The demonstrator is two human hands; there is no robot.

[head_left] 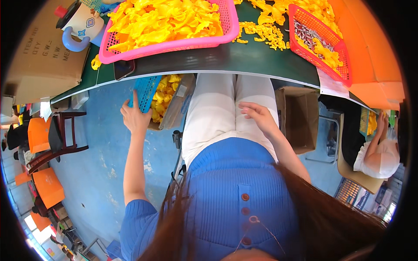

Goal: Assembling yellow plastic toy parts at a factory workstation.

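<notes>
My left hand (pixel 136 115) is closed on the edge of a blue perforated plastic basket (pixel 147 90), tilted beneath the table's front edge. Right beside that basket, a cardboard box (pixel 182 87) with a plastic lining holds yellow plastic pieces (pixel 164 96); whether the basket touches the box I cannot tell. Over my lap, my right hand (pixel 260 117) hangs with its fingers stretched out and nothing in them. Above on the table, a pink basket (pixel 167 51) is heaped with thin yellow pieces (pixel 167 21).
A red basket (pixel 320 54) of small metal parts and yellow pieces sits at the table's right. Loose yellow pieces (pixel 265 32) lie between the baskets. A phone (pixel 124 68) and a mug (pixel 82 26) stand left. An open cardboard box (pixel 300 115) is by my right knee; another person (pixel 379 152) sits farther right.
</notes>
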